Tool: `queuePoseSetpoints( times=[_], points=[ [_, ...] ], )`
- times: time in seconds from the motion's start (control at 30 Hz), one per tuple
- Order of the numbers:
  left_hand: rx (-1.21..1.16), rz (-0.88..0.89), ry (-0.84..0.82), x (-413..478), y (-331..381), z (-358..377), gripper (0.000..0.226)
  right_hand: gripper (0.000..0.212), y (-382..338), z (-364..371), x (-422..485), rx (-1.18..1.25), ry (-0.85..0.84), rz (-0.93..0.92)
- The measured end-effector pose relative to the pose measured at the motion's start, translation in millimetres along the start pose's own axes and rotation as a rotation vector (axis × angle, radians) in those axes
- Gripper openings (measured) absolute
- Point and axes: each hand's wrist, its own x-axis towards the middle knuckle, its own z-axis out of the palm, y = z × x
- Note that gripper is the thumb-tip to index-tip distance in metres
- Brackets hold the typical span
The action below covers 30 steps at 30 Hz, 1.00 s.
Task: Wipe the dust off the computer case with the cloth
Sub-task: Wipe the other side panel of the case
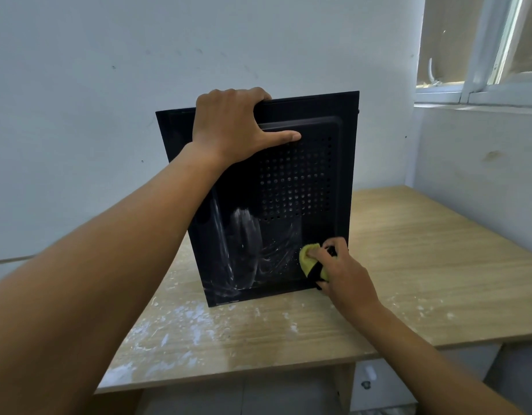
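Head view: computer case (318, 163) upright on table (423, 265) near its left edge. Left hand (228, 124) clamps case's top edge, fingertips hidden behind. Right hand (345, 271) pinches yellow cloth (308, 259) against lower-right panel; cloth half covered.

Wooden table (423, 265) (powder-streaked), pale wall (79, 85), window (480, 55)

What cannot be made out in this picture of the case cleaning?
Head view, all:
Fingertips of the left hand: curled behind the computer case top edge.
Much of the cloth: covered by the right hand.
Small print at the case's bottom edge: too small to read.
Case's back side: hidden by its front panel.
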Motion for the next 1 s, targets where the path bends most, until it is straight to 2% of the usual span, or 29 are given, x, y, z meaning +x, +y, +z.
queuePoseSetpoints(
  times=[0.13, 0.3, 0.5, 0.83, 1.0],
  points=[
    [0.002, 0.002, 0.001, 0, 0, 0, 0.087, 0.073, 9, 15, -19, -0.061, -0.141, -0.004],
    [0.010, 0.001, 0.011, 0, 0, 1, 0.089, 0.070, 13, 20, -25, -0.070, -0.155, 0.000],
    [0.001, -0.001, 0.014, -2, 2, -1, 0.086, 0.077, -1, 4, -3, 0.027, 0.030, -0.019],
    [0.015, 0.004, 0.012, -2, 3, -2, 0.089, 0.056, -51, -62, 88, 0.161, 0.315, -0.041],
    [0.002, 0.007, 0.023, -2, 3, -2, 0.089, 0.053, -55, -69, 101, 0.175, 0.376, -0.048]
  ],
)
